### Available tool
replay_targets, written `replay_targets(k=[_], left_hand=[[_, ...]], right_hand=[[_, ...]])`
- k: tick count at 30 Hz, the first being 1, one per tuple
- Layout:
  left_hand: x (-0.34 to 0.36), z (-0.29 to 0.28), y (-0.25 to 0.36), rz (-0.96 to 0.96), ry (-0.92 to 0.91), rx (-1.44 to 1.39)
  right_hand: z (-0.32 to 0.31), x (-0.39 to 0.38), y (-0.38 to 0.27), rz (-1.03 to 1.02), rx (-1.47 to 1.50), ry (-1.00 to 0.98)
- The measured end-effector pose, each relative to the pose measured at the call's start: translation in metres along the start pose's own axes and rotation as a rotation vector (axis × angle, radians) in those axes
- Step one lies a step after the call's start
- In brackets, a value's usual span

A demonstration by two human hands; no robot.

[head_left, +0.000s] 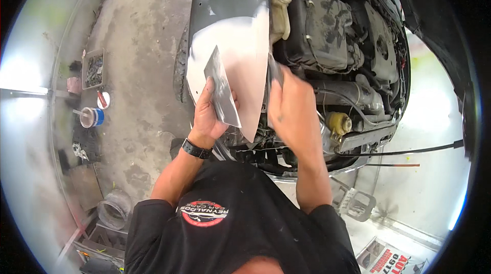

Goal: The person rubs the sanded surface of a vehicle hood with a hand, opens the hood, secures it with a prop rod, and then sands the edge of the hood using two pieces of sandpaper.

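Note:
My left hand (205, 118), with a dark watch on its wrist, grips a thin grey flat plate (222, 92) smeared with pale paste. The plate is tilted above the car fender (250, 77), whose surface is patched white, pale pink and dark grey. My right hand (294, 108) is closed around a dark flat spreader (276, 71) at the fender's inner edge, beside the engine bay. Motion blurs this hand slightly, and its fingers hide much of the spreader. Whether the spreader touches the fender I cannot tell.
Right of the fender lies the open engine bay, with a black engine cover (319, 23), a whitish reservoir (280, 13) and a yellowish one (338, 123). A tyre (181, 64) shows at left. Along the left wall stand a grey bin (93, 69) and a blue-and-white tub (92, 117).

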State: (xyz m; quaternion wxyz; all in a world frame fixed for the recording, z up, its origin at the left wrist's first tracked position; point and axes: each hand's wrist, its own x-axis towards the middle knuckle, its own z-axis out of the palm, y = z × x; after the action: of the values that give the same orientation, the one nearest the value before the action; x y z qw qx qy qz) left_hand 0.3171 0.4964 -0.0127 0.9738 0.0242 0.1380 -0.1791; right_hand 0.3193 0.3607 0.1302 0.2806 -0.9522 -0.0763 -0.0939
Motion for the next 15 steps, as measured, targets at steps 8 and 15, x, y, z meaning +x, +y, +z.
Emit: replay_targets(k=[8,15], left_hand=[[0.004,-0.013,0.002,-0.054,-0.177,-0.044],[0.007,-0.012,0.001,-0.049,-0.221,-0.039]], right_hand=[[-0.015,0.063,0.018,-0.109,-0.089,0.015],[-0.009,0.086,0.032,-0.204,-0.130,0.089]])
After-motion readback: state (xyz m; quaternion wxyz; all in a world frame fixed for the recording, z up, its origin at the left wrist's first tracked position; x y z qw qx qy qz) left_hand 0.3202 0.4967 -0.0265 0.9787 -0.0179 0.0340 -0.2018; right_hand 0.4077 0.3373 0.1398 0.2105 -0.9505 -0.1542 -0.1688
